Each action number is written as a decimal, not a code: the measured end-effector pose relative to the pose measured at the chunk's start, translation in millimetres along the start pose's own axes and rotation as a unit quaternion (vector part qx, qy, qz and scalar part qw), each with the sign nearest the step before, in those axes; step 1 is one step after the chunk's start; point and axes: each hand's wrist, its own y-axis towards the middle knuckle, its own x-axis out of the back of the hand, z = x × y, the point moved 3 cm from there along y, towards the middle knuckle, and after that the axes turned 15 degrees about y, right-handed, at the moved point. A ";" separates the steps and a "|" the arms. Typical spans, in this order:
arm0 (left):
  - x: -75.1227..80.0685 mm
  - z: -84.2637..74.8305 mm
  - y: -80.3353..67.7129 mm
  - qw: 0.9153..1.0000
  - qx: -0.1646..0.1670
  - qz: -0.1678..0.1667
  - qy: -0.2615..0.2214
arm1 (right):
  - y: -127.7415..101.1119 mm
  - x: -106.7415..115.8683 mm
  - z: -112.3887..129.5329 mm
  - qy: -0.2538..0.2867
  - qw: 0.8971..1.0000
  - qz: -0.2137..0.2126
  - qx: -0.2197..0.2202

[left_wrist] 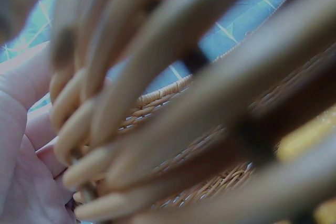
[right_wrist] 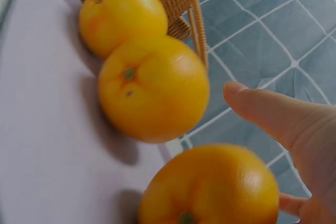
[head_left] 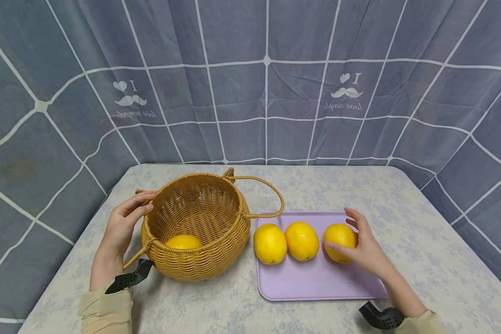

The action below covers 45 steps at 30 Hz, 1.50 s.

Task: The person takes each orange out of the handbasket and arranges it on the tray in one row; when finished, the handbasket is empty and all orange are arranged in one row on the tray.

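Left hand grips the wicker basket rim, steadying it on the worktop; one orange sits inside. Right hand curls round the rightmost orange on the purple tray, fingers not fully closed; two more oranges sit beside it.

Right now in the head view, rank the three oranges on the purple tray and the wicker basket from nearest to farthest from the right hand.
1. Right orange, at the tray's right end, touched by the right hand.
2. Middle orange, next along to the left.
3. Left orange, by the tray's left edge.
4. Wicker basket, off the tray to the left, held by the left hand.
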 end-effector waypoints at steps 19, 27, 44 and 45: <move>1.2 0.6 -0.7 1.000 0.001 -0.005 0.008 | 34.3 -9.3 51.5 0.042 0.998 0.032 0.046; 0.3 1.3 0.2 1.000 -0.008 0.000 0.004 | 54.0 -29.8 75.7 0.081 0.993 0.059 0.058; -0.1 0.7 1.4 1.000 -0.012 0.006 0.004 | 101.1 -79.6 135.6 0.176 0.974 0.131 0.056; -0.1 0.8 1.5 1.000 -0.013 0.006 0.004 | 104.0 -82.9 138.6 0.180 0.973 0.135 0.054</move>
